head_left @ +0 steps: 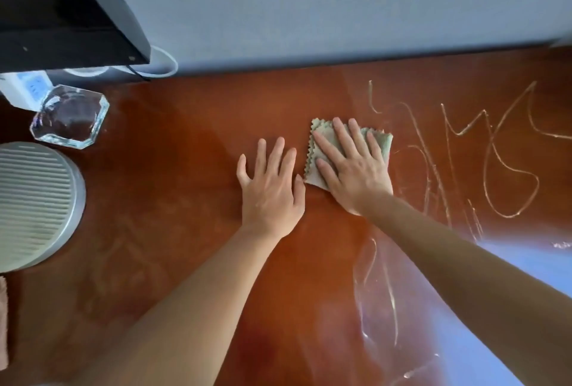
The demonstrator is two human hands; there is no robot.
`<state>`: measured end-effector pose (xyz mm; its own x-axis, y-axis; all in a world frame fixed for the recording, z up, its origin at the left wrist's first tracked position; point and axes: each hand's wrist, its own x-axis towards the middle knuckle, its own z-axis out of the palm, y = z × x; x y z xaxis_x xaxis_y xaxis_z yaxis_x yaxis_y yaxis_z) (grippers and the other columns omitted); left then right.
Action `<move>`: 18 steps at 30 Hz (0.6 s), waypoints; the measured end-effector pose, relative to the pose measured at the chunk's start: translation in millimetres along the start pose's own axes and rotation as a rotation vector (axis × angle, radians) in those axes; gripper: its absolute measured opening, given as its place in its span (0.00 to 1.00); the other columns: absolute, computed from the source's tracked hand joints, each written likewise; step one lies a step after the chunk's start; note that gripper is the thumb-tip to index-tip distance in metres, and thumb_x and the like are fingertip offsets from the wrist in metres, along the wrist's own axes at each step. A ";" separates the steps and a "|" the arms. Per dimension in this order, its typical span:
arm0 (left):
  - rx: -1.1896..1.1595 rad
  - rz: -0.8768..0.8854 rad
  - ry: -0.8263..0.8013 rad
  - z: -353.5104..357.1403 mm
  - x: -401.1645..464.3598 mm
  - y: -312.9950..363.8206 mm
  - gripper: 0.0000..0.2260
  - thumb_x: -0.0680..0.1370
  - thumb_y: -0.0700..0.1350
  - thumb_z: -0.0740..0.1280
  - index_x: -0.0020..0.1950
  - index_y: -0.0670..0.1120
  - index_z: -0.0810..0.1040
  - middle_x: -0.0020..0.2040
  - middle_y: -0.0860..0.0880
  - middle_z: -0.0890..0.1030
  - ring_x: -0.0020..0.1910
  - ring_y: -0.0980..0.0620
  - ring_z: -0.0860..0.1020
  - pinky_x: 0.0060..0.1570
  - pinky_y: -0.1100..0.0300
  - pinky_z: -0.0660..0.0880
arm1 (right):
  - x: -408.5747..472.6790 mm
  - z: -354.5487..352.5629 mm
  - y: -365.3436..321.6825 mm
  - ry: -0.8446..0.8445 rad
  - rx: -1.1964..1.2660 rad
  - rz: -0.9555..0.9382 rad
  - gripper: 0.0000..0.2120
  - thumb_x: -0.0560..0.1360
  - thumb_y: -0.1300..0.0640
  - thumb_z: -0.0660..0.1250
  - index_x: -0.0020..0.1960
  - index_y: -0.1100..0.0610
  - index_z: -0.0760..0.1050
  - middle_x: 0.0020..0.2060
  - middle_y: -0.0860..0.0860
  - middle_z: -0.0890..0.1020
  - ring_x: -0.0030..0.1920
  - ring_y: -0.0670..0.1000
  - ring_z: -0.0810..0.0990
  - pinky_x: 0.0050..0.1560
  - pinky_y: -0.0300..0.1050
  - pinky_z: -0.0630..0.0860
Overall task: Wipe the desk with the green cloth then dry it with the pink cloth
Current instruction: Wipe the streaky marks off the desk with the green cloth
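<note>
Pressing flat, the right hand (353, 169) spreads its fingers (342, 134) wide over the one green cloth (315, 165), folded and pinned palm-down against the worktop (185, 199); nothing is pinched, the cloth is only held down. Its zigzag edge shows just left of those fingers, and a corner sticks out past the fingertips on the far side. Just left of the cloth lies the left hand (269, 187), also flat on the bare wood, its fingers (275, 153) splayed and holding nothing, the thumb almost touching the cloth's edge. Two bare forearms run back toward the near edge.

Right of the right-hand fingers, pale scrawled lines (495, 169) cover the reddish surface, with more streaks nearer the body under the right forearm. Well to the left of both hands stand one clear glass ashtray (69, 116) and, nearer, one round ribbed grey device (34, 203). Beyond the ashtray sit one white power strip (26, 86) and one black monitor (62, 11), against a pale blue wall (340, 7). A pinkish strip of fabric (3, 320) shows at the far left edge, mostly cut off.
</note>
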<state>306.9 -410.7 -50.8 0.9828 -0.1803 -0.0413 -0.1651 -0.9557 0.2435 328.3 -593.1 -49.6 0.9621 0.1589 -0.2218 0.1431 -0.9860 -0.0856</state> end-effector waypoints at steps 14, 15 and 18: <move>0.048 -0.078 0.054 10.1 18.6 20.6 0.26 0.82 0.58 0.51 0.78 0.51 0.69 0.80 0.46 0.65 0.81 0.40 0.59 0.75 0.31 0.55 | 24.3 -11.8 45.3 -0.011 0.008 -0.121 0.29 0.84 0.36 0.37 0.83 0.41 0.47 0.83 0.52 0.51 0.83 0.57 0.45 0.81 0.62 0.46; 0.047 -0.075 0.056 9.8 18.8 20.6 0.26 0.82 0.57 0.51 0.78 0.51 0.69 0.80 0.45 0.65 0.81 0.40 0.59 0.75 0.31 0.55 | 31.3 -13.9 47.4 -0.016 -0.006 -0.130 0.29 0.84 0.36 0.37 0.83 0.41 0.47 0.83 0.52 0.50 0.83 0.57 0.45 0.81 0.62 0.46; 0.038 -0.086 0.064 9.9 18.7 20.4 0.25 0.82 0.57 0.52 0.77 0.50 0.70 0.80 0.45 0.66 0.81 0.40 0.59 0.75 0.32 0.54 | 75.7 -24.9 55.7 -0.004 -0.025 -0.154 0.29 0.83 0.35 0.36 0.83 0.40 0.45 0.84 0.50 0.47 0.83 0.56 0.42 0.81 0.60 0.42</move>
<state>321.0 -435.9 -56.3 0.9965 -0.0832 0.0021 -0.0819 -0.9753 0.2052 414.9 -637.2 -47.0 0.9275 0.3081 -0.2116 0.2943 -0.9510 -0.0944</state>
